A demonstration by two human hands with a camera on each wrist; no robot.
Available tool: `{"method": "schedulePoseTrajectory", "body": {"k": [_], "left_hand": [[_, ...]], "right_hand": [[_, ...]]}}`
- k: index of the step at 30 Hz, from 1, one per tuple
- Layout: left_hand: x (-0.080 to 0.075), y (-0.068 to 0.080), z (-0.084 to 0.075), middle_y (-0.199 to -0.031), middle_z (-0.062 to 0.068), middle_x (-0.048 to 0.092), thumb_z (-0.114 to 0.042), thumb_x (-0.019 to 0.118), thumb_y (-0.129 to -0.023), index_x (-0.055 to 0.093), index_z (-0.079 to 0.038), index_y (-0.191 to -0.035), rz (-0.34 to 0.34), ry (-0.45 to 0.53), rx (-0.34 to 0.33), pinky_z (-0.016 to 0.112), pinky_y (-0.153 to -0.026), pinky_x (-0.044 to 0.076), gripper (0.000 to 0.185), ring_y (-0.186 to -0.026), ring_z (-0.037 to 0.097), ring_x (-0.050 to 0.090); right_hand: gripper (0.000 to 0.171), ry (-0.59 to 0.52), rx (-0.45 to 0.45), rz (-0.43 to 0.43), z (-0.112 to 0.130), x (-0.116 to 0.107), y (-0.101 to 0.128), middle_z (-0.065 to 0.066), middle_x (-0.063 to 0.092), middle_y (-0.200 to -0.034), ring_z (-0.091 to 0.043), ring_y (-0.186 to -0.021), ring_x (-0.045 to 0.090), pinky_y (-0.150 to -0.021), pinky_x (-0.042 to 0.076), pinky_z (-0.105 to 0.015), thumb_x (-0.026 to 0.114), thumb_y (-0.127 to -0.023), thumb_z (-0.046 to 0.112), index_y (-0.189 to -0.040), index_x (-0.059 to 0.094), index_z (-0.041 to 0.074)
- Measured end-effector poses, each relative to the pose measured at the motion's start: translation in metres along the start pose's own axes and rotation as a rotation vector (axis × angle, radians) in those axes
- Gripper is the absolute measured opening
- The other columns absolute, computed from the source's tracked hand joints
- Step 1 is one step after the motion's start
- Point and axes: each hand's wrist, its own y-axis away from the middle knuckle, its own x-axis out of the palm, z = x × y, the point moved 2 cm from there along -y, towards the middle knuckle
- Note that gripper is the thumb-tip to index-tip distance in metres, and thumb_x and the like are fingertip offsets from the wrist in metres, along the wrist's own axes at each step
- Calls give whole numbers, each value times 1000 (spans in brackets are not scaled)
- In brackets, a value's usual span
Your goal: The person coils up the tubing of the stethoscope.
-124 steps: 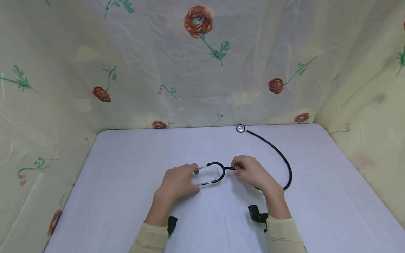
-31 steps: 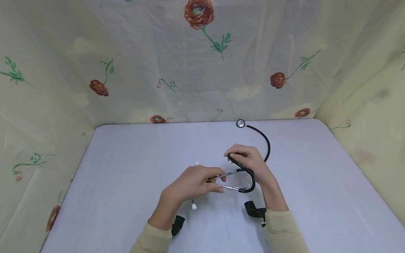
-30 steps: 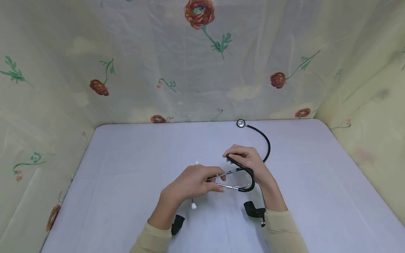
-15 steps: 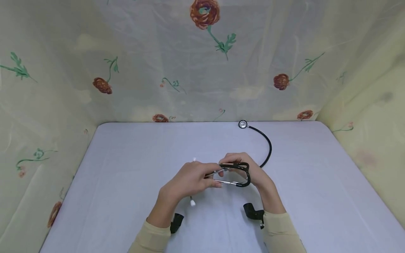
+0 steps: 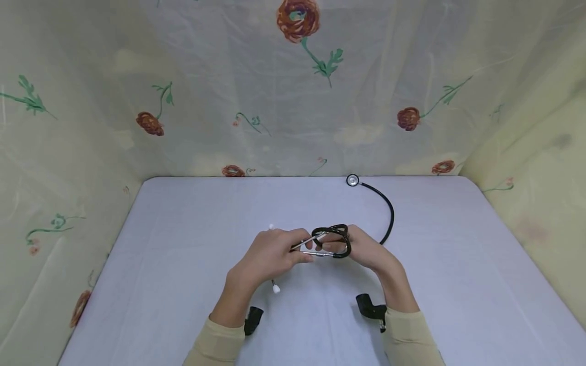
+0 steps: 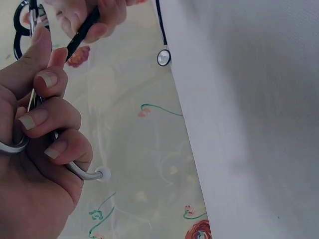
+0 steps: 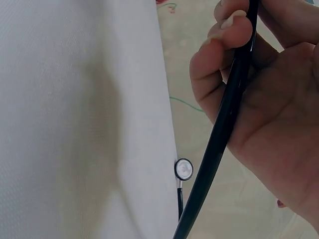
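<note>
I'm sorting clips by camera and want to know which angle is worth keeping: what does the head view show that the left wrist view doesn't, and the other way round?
Only the head view shows the whole layout: both sleeves, the black tube curving across the white table, and the looped headset between the hands. Only the left wrist view shows the left hand close up, fingers curled round the metal ear tubes, with a white eartip poking out. Both show the right hand gripping the tube and the chest piece lying at the table's far edge.
</note>
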Motion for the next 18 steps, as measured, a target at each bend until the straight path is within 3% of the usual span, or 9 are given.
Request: {"method": "schedulePoseTrajectory", "body": {"k": [7, 12, 16, 18], "left_hand": [[1, 1, 5, -59, -12, 41, -44, 72, -87, 64, -25, -102, -70, -7, -14, 23, -53, 30, 26, -54, 3, 38], [-1, 1, 10, -56, -12, 42, -46, 73, -85, 65, -26, -100, -124, -43, -61, 24, -51, 30, 27, -51, 4, 38], [-3, 0, 14, -55, -11, 43, -48, 71, -85, 64, -25, -98, -149, -65, -65, 24, -50, 29, 27, -51, 4, 37], [-4, 1, 16, -55, -12, 44, -48, 72, -85, 64, -25, -96, -166, -75, -75, 25, -51, 30, 27, -52, 6, 40]], "right_hand": [[24, -49, -13, 58, 2, 6, -3, -4, 62, -70, -15, -68, 54, -68, 44, -32, 62, -94, 16, -106, 74, -1], [21, -61, -30, 79, 7, 12, -5, -2, 58, -72, -15, -69, 54, -69, 46, -33, 56, -96, 5, -107, 71, -5], [21, -73, -44, 118, 9, 16, -6, -3, 58, -75, -20, -70, 54, -69, 47, -34, 57, -99, 10, -97, 66, -9], [21, -61, -67, 133, 9, 17, -6, -5, 58, -75, -22, -70, 54, -68, 47, -34, 57, -99, 10, -100, 66, -9]]}}
